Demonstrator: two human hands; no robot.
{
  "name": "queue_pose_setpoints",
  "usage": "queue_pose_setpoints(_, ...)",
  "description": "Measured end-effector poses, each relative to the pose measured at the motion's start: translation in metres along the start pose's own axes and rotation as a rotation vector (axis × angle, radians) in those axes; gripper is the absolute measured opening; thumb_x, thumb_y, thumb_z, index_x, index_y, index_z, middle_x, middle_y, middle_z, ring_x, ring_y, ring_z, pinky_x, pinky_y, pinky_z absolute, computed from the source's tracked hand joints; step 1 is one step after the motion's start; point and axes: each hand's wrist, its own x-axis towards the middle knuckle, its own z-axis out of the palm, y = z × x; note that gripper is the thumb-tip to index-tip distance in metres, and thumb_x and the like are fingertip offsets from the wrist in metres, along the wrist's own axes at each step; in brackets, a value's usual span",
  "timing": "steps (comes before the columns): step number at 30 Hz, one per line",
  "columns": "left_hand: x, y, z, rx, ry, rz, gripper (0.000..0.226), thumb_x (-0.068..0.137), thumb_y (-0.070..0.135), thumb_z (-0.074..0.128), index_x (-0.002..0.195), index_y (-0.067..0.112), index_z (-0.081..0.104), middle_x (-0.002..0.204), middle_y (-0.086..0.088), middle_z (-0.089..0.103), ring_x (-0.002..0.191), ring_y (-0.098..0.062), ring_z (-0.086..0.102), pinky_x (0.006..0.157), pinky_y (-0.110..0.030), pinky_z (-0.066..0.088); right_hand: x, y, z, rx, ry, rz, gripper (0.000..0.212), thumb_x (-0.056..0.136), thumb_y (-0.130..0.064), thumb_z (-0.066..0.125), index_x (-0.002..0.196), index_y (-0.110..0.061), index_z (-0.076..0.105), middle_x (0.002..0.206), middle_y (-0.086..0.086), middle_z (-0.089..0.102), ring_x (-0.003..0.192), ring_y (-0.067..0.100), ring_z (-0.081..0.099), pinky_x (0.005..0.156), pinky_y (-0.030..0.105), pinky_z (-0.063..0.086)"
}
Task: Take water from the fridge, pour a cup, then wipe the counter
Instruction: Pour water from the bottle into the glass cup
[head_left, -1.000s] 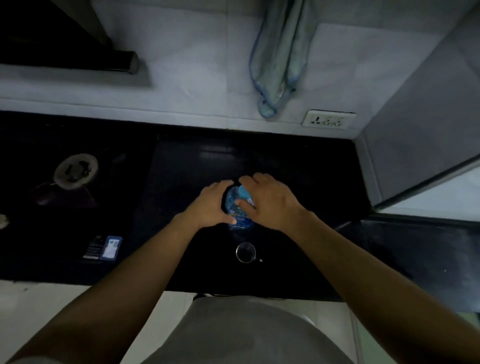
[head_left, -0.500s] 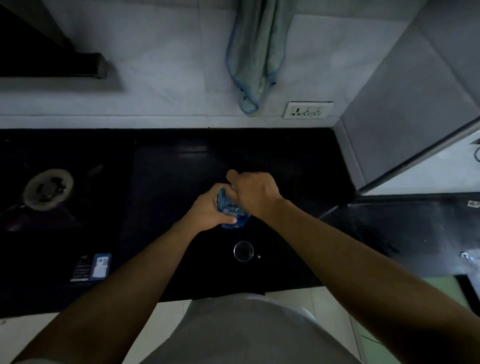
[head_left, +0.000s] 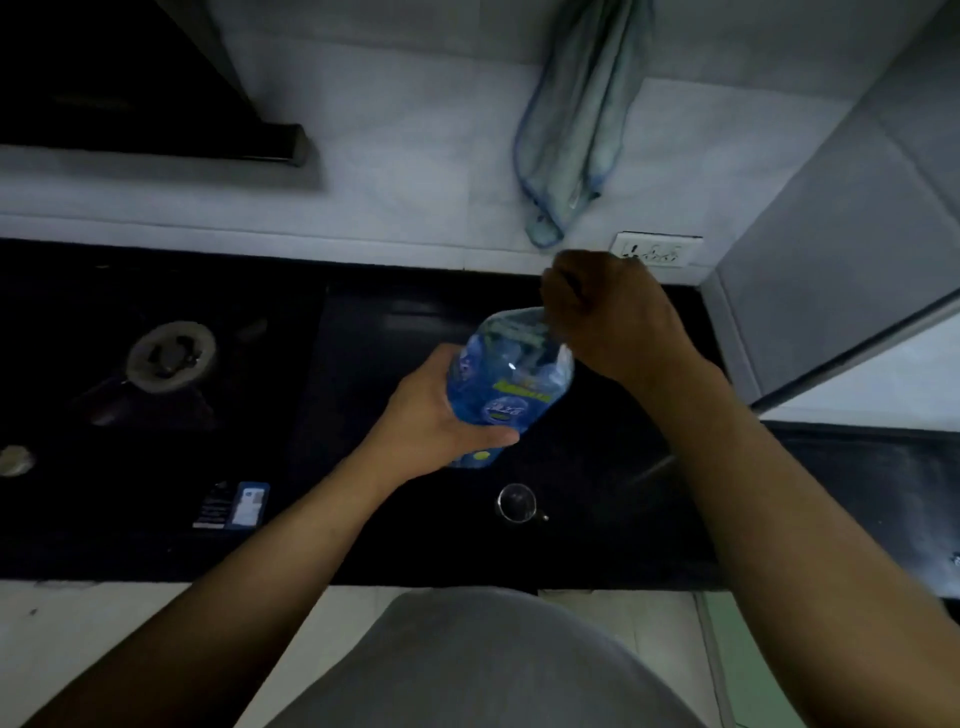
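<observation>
My left hand (head_left: 431, 410) grips the lower body of a blue-labelled clear water bottle (head_left: 511, 374), held above the black counter (head_left: 395, 322) and tilted with its top toward the back right. Over the bottle's neck end, my right hand (head_left: 608, 317) is closed in a fist; the cap is hidden inside it. A small clear glass cup (head_left: 517, 502) stands upright on the counter just in front of the bottle. A blue-green cloth (head_left: 576, 130) hangs on the white wall behind.
A gas burner (head_left: 171, 356) sits on the counter to the left, with a small dark-and-blue packet (head_left: 234, 505) near the front edge. A wall socket (head_left: 657, 249) is behind my right hand. A grey panel (head_left: 841, 234) rises at the right.
The bottle has come up off the counter and tipped, top toward the back right. My right hand stayed on its top and moved away from me with it.
</observation>
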Motion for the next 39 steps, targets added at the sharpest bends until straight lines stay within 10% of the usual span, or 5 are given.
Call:
queue_pose_setpoints(5,-0.020,-0.001,-0.001,0.165,0.038,0.005,0.068,0.053,0.038,0.097,0.107,0.027,0.057,0.104,0.013,0.068,0.091,0.002,0.066,0.078,-0.020,0.054,-0.007,-0.004,0.012,-0.183,-0.198,0.300,0.054,0.098,-0.058,0.035,0.077,-0.015,0.059,0.102,0.016,0.068,0.102,0.039,0.063,0.079,0.037,0.045)
queue_pose_setpoints(17,-0.038,0.021,-0.045,-0.452,-0.687,-0.026,0.063,0.053,0.002,0.086,0.112,0.017,0.070,0.101,0.004,0.077,0.093,-0.008,0.072,0.079,-0.025,0.057,-0.068,-0.049,-0.054,0.210,-0.068,-0.521,0.019,0.101,-0.019,0.051,0.088,-0.010,0.063,0.079,0.002,0.057,0.074,0.015,0.053,0.066,0.025,0.039)
queue_pose_setpoints(24,-0.051,0.039,0.018,0.149,-0.027,0.027,0.061,0.052,0.031,0.096,0.103,0.029,0.062,0.098,0.010,0.074,0.093,-0.008,0.071,0.087,-0.040,0.058,-0.061,0.013,-0.030,-0.191,-0.081,0.272,0.056,0.099,-0.056,0.032,0.061,-0.018,0.046,0.083,0.016,0.067,0.089,0.039,0.066,0.074,0.040,0.051)
queue_pose_setpoints(31,-0.051,0.039,0.039,-0.165,-0.216,-0.006,0.073,0.059,0.002,0.091,0.123,0.014,0.059,0.113,-0.007,0.073,0.101,-0.019,0.069,0.093,-0.042,0.056,-0.093,0.039,-0.060,0.293,-0.071,-0.366,0.018,0.095,-0.032,0.048,0.101,-0.021,0.060,0.091,0.000,0.057,0.084,0.013,0.054,0.079,0.026,0.045)
queue_pose_setpoints(39,-0.061,0.051,0.086,0.036,0.044,-0.067,0.065,0.053,0.021,0.095,0.107,0.035,0.061,0.102,0.006,0.075,0.095,-0.013,0.073,0.089,-0.039,0.059,-0.093,0.068,-0.055,-0.028,-0.092,0.151,0.052,0.097,-0.057,0.041,0.061,-0.019,0.038,0.066,0.002,0.049,0.076,0.035,0.058,0.064,0.034,0.036)
